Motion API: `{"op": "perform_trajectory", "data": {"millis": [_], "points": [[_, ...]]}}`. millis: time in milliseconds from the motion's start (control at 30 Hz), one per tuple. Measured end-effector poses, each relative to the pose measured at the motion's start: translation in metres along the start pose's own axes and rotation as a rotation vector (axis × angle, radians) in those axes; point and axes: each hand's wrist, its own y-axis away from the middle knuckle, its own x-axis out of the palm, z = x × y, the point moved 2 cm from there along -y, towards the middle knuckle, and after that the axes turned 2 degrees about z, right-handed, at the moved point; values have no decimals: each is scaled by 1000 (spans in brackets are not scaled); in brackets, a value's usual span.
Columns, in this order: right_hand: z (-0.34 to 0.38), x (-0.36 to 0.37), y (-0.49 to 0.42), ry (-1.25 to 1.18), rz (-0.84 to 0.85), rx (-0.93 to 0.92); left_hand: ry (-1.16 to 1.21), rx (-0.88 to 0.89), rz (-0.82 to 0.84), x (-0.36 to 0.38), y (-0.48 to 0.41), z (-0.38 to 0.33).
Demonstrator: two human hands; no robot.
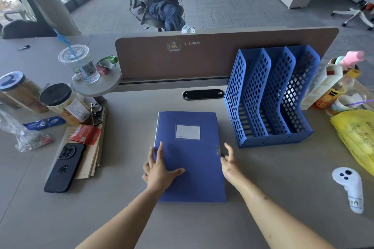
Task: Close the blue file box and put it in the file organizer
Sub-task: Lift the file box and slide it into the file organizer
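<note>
1. The flat blue plastic file box (pixel 190 155) lies on the grey desk top (pixel 263 168), directly in front of you, with its lid down and a white label pocket (pixel 187 132) facing up.
2. Your left hand (pixel 159 168) rests flat on the left part of the file box lid, palm down, fingers spread apart and holding nothing; the thumb points to the right across the lid.
3. Your right hand (pixel 228 162) is at the right edge of the file box, just beside the small metal clasp (pixel 218 150). The fingers are loosely curled and apart (I cannot tell if they touch the box edge).
4. The blue perforated plastic file organizer (pixel 269 97) stands upright to the right of the file box and behind it, near but not touching. Its slots are empty.
5. A black phone (pixel 64 168) lies well to the left of the file box, on a stack of papers.
6. A white handheld controller (pixel 350 188) lies well to the right of the file box, and a yellow plastic bag (pixel 354 137) is behind that controller.
</note>
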Motion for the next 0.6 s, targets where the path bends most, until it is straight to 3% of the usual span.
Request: {"op": "perform_trajectory", "data": {"millis": [233, 600], "points": [[36, 1, 18, 221, 119, 129, 283, 5, 39, -16, -16, 12], [43, 13, 40, 145, 107, 58, 252, 62, 29, -23, -11, 17]]}}
